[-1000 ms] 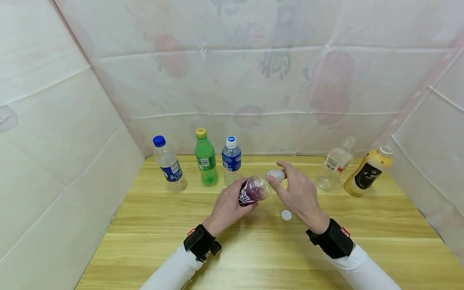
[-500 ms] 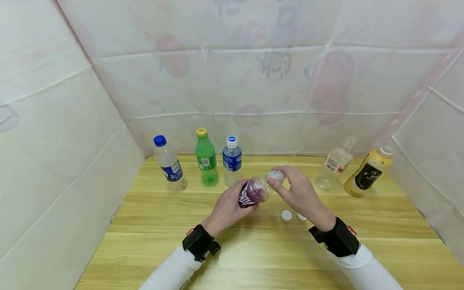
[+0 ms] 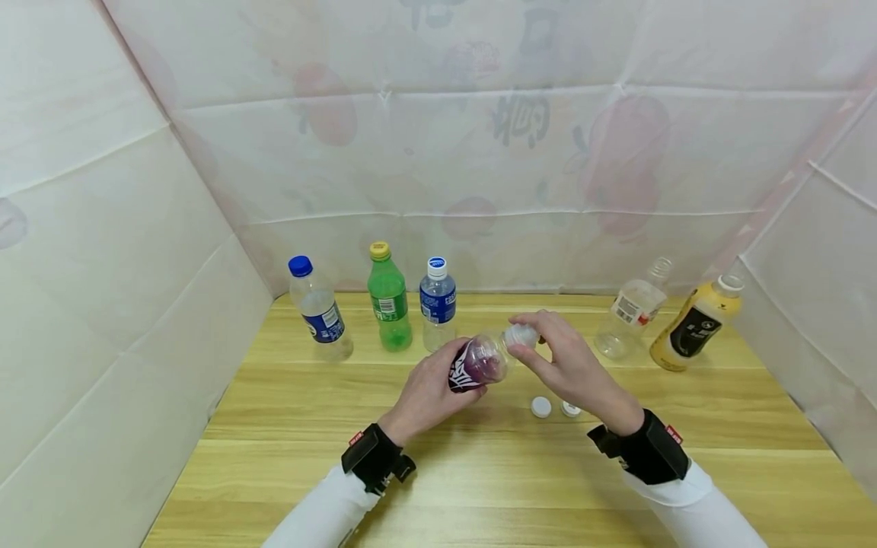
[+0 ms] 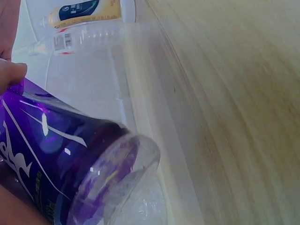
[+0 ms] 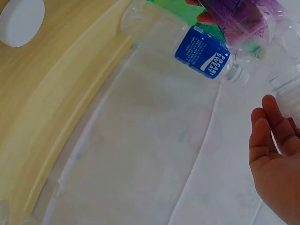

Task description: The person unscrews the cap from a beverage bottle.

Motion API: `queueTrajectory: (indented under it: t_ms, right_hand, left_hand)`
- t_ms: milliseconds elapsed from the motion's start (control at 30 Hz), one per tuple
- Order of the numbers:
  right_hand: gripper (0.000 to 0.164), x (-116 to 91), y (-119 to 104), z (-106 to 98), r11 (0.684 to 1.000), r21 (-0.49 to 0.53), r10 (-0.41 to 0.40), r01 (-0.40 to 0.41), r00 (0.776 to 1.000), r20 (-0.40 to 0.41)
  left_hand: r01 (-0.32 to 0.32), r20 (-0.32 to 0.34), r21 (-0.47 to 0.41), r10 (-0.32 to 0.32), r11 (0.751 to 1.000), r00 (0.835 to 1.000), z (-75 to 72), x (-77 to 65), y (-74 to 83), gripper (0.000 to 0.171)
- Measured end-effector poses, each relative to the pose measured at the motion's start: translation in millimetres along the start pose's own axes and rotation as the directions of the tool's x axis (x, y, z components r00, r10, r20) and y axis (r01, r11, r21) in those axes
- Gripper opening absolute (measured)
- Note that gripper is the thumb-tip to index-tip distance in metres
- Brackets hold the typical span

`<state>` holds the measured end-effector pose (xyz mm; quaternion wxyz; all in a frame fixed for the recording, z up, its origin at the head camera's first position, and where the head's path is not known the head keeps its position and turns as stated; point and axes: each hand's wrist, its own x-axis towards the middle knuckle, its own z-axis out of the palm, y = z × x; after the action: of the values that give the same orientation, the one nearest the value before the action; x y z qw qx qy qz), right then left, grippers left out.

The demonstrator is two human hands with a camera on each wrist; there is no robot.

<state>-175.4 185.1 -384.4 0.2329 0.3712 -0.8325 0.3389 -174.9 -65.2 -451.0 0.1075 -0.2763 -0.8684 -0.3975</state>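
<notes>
My left hand (image 3: 428,388) grips a clear plastic bottle (image 3: 476,364) with a purple label, tilted with its neck to the right. In the left wrist view the bottle's base (image 4: 126,173) points toward the camera. At the bottle's mouth is a whitish cap (image 3: 521,336), which my right hand (image 3: 572,369) holds between thumb and fingers. Seen from the right wrist, the fingers (image 5: 276,122) curl close to the bottle's neck at the frame's edge. Two loose white caps, one nearer (image 3: 541,407) and one by the right wrist (image 3: 571,409), lie on the table below.
Along the back left stand a blue-capped bottle (image 3: 322,320), a green bottle (image 3: 388,304) with a yellow cap, and a blue-labelled bottle (image 3: 438,301) with a white cap. At the back right are a clear uncapped bottle (image 3: 623,323) and a yellow bottle (image 3: 695,323). White cloth walls (image 3: 411,167) enclose the wooden table (image 3: 493,472).
My right hand has turned and shifted slightly at the cap, its wrist moving right, so the second loose cap has come into view. My left hand keeps the bottle nearly still.
</notes>
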Motion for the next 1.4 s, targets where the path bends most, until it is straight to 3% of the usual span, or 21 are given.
queueTrajectory:
  t_ms: [233,533,800,1033,1167,1300,1400]
  right_hand:
    - [0.045,1,1,-6,0.999,0.031,-0.026,0.024,0.998,0.06]
    - [0.043,-1,-4,-12,0.999,0.03,0.025,-0.03,0.991,0.133]
    - [0.043,-1,-3,-15,0.999,0.048,-0.027,0.019,0.985,0.172]
    - [0.053,-1,-1,-15,0.993,0.103,-0.072,0.054,0.982,0.174]
    - [0.069,-1,-5,-16,0.993,0.109,0.01,-0.033,0.979,0.204]
    - [0.09,-1,-10,-14,0.98,0.075,0.163,-0.182,0.963,0.215]
    - [0.089,-3,-12,-11,0.964,0.011,0.26,-0.266,0.95,0.171]
  left_hand:
    - [0.003,0.021,-0.003,-0.003,1.0,1.0,-2.1,0.5,-0.1,0.075]
    - [0.002,0.017,0.001,-0.002,1.0,1.0,-2.2,0.0,-1.0,0.075]
    - [-0.008,0.01,0.013,0.007,1.0,1.0,-2.9,-0.9,-0.9,0.074]
    - [-0.008,0.018,0.013,0.008,1.0,1.0,-2.6,-1.2,-1.5,0.074]
    - [-0.006,0.025,0.01,0.006,1.0,1.0,-2.6,-1.1,-1.0,0.074]
    - [-0.013,0.024,0.014,0.012,1.0,1.0,-2.5,-0.6,-0.5,0.074]
    - [-0.02,0.018,0.024,0.02,1.0,1.0,-2.0,-0.4,-0.4,0.074]
